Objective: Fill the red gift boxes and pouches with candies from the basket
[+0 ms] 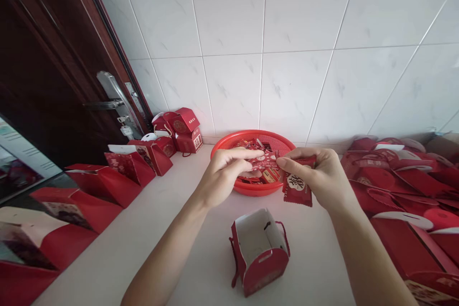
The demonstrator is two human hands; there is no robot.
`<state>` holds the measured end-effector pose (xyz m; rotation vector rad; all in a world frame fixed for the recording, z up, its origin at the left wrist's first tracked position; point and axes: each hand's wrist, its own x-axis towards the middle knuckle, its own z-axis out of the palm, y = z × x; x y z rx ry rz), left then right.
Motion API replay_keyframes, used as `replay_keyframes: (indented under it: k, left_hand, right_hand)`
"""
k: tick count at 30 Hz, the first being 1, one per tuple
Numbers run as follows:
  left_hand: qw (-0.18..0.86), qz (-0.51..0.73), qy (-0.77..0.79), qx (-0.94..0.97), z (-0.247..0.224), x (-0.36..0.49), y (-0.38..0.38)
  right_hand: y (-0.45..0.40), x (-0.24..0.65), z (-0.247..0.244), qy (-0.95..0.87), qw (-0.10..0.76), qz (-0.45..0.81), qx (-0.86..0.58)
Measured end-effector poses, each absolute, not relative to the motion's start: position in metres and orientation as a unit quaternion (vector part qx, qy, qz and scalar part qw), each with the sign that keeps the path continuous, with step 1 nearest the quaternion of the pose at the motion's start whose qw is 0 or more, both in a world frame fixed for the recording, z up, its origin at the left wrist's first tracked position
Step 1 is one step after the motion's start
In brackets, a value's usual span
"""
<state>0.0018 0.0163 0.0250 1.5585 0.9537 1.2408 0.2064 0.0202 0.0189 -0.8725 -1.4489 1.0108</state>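
Over the red plastic basket, my left hand pinches a red patterned candy packet between thumb and fingers. At that packet's right end are the fingertips of my right hand; whether they grip it too, I cannot tell. A dark red candy packet with a pale round patch and black lettering hangs from my right hand. Several wrapped candies lie in the basket, partly hidden by my hands. Nearer to me, below both hands, stands a red gift box with its top open, white inside, with red cord handles.
Red boxes and bags line the left side of the white table. Many flattened or folded red boxes are heaped at the right. Behind is a tiled wall; a dark door with a metal handle stands at the left.
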Motion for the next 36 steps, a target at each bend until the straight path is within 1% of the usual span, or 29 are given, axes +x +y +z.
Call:
replay_keyframes:
  k: [3, 7, 11, 14, 19, 21, 23, 26, 29, 33, 36]
  left_hand:
    - [0.416, 0.518, 0.371, 0.648, 0.025, 0.004, 0.017]
    - [0.350, 0.523, 0.367, 0.685, 0.024, 0.008, 0.016]
    - [0.335, 0.528, 0.359, 0.693, 0.022, 0.007, 0.016]
    - [0.390, 0.540, 0.345, 0.661, 0.021, 0.005, 0.019]
    - [0.551, 0.547, 0.291, 0.559, 0.020, 0.007, 0.030]
    - [0.581, 0.543, 0.280, 0.537, 0.020, 0.009, 0.031]
    - [0.580, 0.546, 0.272, 0.540, 0.020, 0.010, 0.032]
    - [0.530, 0.586, 0.249, 0.560, 0.019, 0.008, 0.032]
    - [0.444, 0.618, 0.223, 0.610, 0.017, 0.003, 0.033]
    - [0.303, 0.609, 0.205, 0.704, 0.016, -0.001, 0.034]
    - [0.252, 0.566, 0.201, 0.759, 0.015, -0.001, 0.032]
  right_hand:
    - [0.021, 0.208, 0.018, -0.611, 0.557, 0.426, -0.367]
    - [0.021, 0.211, 0.019, -0.622, 0.533, 0.436, -0.373]
    - [0.021, 0.212, 0.020, -0.637, 0.504, 0.457, -0.361]
    - [0.022, 0.213, 0.020, -0.634, 0.502, 0.487, -0.330]
    - [0.024, 0.212, 0.016, -0.602, 0.516, 0.549, -0.264]
    - [0.025, 0.211, 0.015, -0.595, 0.518, 0.562, -0.248]
    - [0.027, 0.211, 0.015, -0.589, 0.519, 0.571, -0.239]
    - [0.030, 0.212, 0.017, -0.566, 0.532, 0.580, -0.244]
    - [0.032, 0.214, 0.019, -0.544, 0.533, 0.600, -0.244]
    - [0.032, 0.217, 0.020, -0.552, 0.473, 0.645, -0.236]
    - [0.032, 0.215, 0.018, -0.538, 0.451, 0.672, -0.235]
